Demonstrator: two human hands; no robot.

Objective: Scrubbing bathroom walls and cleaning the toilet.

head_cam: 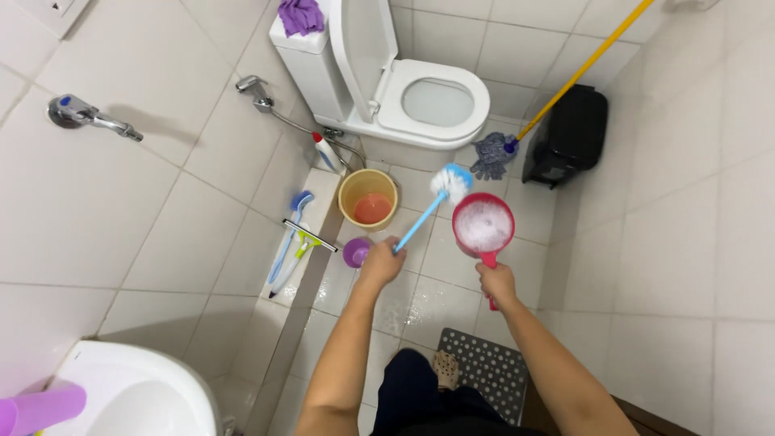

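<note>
1. Left hand point(381, 262) is closed around the light blue handle of a toilet brush point(446, 185), whose white-and-blue head points away from the person.
2. Right hand point(496, 282) grips the handle of a red scoop point(483, 225) filled with white foam, just right of the brush head.
3. Beside the left hand sits a purple cup point(356, 252); beyond it stands a yellow bucket point(368, 198).
4. Farther ahead is the toilet point(436, 103), lid up, with a mop point(494, 153) to its right.

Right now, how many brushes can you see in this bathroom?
2. One toilet brush in the left hand, beside the red scoop; one blue brush lying on the ledge. Others may be hidden.
</note>
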